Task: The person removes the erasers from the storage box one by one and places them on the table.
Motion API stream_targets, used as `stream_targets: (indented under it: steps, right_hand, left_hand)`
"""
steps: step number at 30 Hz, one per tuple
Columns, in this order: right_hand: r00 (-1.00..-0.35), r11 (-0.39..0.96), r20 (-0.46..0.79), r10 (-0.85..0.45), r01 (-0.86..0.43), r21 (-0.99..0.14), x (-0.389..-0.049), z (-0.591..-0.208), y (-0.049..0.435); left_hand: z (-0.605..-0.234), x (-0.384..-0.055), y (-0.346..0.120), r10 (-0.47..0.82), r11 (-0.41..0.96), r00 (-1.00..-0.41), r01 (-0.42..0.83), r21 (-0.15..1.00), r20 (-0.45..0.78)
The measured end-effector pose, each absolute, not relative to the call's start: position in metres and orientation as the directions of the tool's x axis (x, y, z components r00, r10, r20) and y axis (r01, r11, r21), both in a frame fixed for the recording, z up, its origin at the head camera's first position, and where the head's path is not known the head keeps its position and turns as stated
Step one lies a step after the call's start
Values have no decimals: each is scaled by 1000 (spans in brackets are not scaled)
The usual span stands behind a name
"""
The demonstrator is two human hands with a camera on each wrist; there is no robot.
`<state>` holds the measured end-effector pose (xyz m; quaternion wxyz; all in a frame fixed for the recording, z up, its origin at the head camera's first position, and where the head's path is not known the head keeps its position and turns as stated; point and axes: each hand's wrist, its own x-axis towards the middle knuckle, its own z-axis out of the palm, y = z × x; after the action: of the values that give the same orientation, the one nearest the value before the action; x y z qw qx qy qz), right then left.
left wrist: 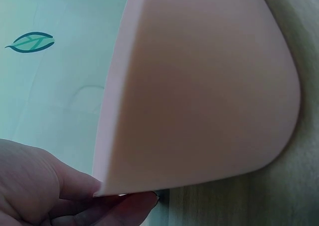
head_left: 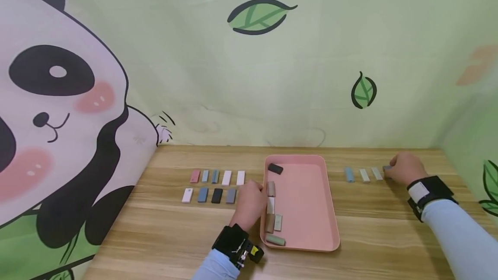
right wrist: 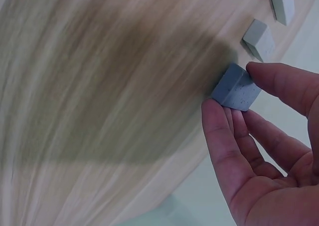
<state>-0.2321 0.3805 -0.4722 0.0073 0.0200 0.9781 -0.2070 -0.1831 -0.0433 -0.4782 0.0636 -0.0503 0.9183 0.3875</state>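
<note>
A right hand [head_left: 406, 168] pinches a grey-blue block [right wrist: 237, 88] at the end of a row [head_left: 364, 175] right of the tray [head_left: 307, 202], seemingly aligning it before a gentle release, while the left hand [head_left: 250, 200] grips the tray's rim.

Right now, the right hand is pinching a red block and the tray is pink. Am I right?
Not quite: the block pinched by the right hand is blue-grey; the right wrist view shows it. The tray is pink, as you say.
</note>
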Motion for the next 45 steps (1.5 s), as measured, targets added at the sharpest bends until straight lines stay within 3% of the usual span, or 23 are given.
stream_targets:
  steps: [27, 36, 45]
  right_hand:
    - [-1000, 946, -12, -2, 2, -325, -235, -459, 364]
    - [-993, 921, 83, -79, -105, -375, -243, -434, 308]
    - [-974, 872, 96, -207, -228, -433, -242, -422, 238]
  left_hand:
    - [-478, -183, -50, -54, 714, -992, -119, 690, -115]
    - [-478, -183, -51, -61, 719, -991, -129, 683, -122]
    - [-478, -182, -46, -31, 717, -994, -97, 690, -108]
